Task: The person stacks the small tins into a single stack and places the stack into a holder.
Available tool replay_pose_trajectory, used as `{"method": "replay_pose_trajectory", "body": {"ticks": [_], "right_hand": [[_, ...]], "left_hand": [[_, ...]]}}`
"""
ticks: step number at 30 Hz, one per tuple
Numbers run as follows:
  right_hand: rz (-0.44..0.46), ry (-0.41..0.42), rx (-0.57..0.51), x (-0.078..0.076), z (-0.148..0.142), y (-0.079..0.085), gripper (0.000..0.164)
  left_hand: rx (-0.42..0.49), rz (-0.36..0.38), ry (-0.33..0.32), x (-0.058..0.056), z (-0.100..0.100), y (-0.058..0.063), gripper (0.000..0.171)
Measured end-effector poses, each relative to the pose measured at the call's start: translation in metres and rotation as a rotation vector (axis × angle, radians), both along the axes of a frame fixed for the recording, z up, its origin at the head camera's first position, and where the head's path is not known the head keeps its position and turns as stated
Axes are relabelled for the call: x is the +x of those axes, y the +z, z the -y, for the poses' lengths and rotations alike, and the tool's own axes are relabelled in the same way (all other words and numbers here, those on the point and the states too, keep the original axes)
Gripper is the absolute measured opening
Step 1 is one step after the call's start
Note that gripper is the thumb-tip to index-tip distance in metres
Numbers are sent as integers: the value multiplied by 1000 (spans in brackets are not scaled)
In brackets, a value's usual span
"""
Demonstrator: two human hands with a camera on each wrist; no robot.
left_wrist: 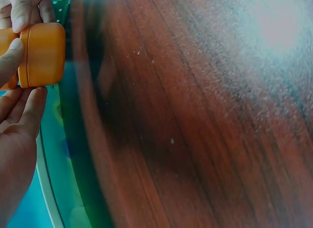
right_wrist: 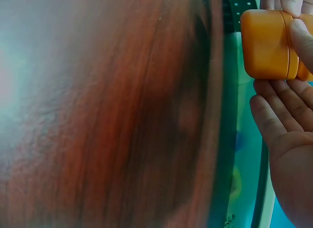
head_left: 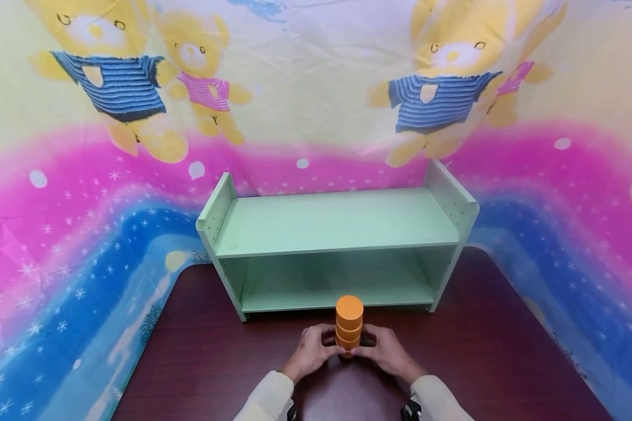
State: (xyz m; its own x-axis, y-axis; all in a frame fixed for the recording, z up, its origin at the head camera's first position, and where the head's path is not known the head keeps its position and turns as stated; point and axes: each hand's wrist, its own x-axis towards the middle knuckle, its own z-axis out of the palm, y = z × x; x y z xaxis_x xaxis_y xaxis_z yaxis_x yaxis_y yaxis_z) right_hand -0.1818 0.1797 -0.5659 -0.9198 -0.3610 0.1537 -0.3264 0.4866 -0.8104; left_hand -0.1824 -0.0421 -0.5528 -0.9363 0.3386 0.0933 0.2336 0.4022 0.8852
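A stack of round orange containers stands upright between both hands, in front of the shelf, with seams running round its sides. My left hand holds it from the left, thumb across the near side and fingers round the far side. From the right, my right hand grips it the same way, and the thumb tips almost meet low on the stack. In the left wrist view the rounded base of the lowest orange container shows past the fingers. The right wrist view shows this orange base too, above the dark table.
A pale green two-tier shelf stands just beyond the hands, with raised side panels. It rests on a dark reddish-brown table with rounded far corners. Behind and at both sides hangs a cloth backdrop printed with bears.
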Motion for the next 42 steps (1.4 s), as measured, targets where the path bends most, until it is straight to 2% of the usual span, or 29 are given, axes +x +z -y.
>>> {"method": "replay_pose_trajectory", "body": {"ticks": [3,7,12,16,20,24,30,42], "right_hand": [[-28,0,14,0,1,4,50],[-21,-4,12,0,3,9,49],[8,6,-3,1,6,16,48],[-18,10,3,0,8,20,48],[-47,10,7,1,11,25,47],[-48,25,-24,2,13,30,46],[-60,18,-10,4,15,38,47],[-41,52,-47,5,18,58,46]], "left_hand": [[6,-21,-1,0,2,3,45],[23,-49,-6,1,5,6,44],[57,-63,-23,2,8,12,45],[75,-51,-34,3,11,18,45],[70,-36,-33,3,13,25,45],[52,-44,-38,3,17,32,45],[26,-50,-49,4,21,41,45],[22,-63,-79,2,27,57,43]]}}
